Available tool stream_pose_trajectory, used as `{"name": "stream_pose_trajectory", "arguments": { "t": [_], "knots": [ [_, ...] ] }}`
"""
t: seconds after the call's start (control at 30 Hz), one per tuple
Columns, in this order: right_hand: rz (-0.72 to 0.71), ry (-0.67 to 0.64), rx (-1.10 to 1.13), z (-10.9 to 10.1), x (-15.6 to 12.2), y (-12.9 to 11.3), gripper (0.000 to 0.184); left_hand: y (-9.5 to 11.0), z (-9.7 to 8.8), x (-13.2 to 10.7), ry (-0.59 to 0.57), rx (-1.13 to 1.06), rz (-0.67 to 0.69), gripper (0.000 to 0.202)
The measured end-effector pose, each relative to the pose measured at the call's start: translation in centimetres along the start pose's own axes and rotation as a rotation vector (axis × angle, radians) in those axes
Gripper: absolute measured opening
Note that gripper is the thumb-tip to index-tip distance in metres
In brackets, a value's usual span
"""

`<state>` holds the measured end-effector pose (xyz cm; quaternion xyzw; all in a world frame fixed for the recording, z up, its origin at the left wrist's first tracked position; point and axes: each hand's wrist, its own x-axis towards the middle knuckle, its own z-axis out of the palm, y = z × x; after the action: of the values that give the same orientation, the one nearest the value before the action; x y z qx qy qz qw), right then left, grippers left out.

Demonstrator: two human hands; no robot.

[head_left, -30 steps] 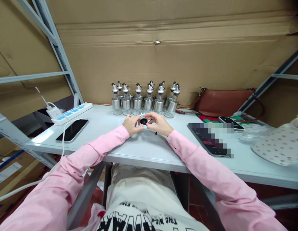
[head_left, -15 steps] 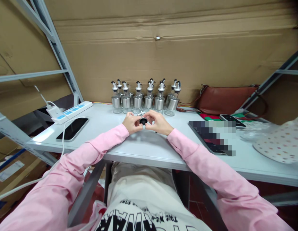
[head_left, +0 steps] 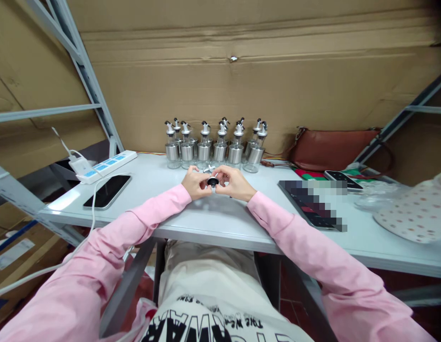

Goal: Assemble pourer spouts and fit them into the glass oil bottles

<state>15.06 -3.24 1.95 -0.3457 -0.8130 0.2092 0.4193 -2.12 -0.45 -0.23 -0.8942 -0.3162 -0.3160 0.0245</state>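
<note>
Between my two hands is a bottle pourer top (head_left: 212,181), its black stopper end turned toward me and its silver-white spout pointing away. My left hand (head_left: 196,184) is closed on its left side, and my right hand (head_left: 236,183) pinches it from the right. The fingertips partly cover the pourer. Beyond my hands stands a group of glass oil bottles (head_left: 204,151) with steel sleeves, each topped with a white and black pourer. Just past my fingers, small white pieces (head_left: 208,168) show on the table, too small to make out.
A phone (head_left: 107,191) and a white power strip (head_left: 108,166) with a cable lie on the left of the table (head_left: 206,223). To the right are a dark, partly blurred tablet-like device (head_left: 305,204), another phone (head_left: 343,179), a brown bag (head_left: 334,149) and a dotted pouch (head_left: 416,213).
The pourer has tilted a little in my fingers, so its black underside faces me more. Both hands stay in nearly the same place.
</note>
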Motion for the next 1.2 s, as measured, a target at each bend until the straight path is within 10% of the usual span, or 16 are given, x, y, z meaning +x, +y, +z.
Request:
{"name": "stream_pose_trajectory", "arguments": {
  "t": [0.33,0.77,1.2],
  "knots": [
    [0.023,0.165,0.104,-1.1,0.6,1.2,0.022,-0.9,0.7,0.2,0.248,-0.287,0.115,0.034],
    [0.092,-0.181,-0.667,-3.2,0.6,3.6,0.024,-0.8,0.4,0.3,0.142,-0.125,0.145,0.022],
    [0.139,-0.346,-0.751,-3.0,0.3,5.9,0.024,-1.5,1.2,0.1,0.102,-0.077,0.148,0.016]
  ]
}}
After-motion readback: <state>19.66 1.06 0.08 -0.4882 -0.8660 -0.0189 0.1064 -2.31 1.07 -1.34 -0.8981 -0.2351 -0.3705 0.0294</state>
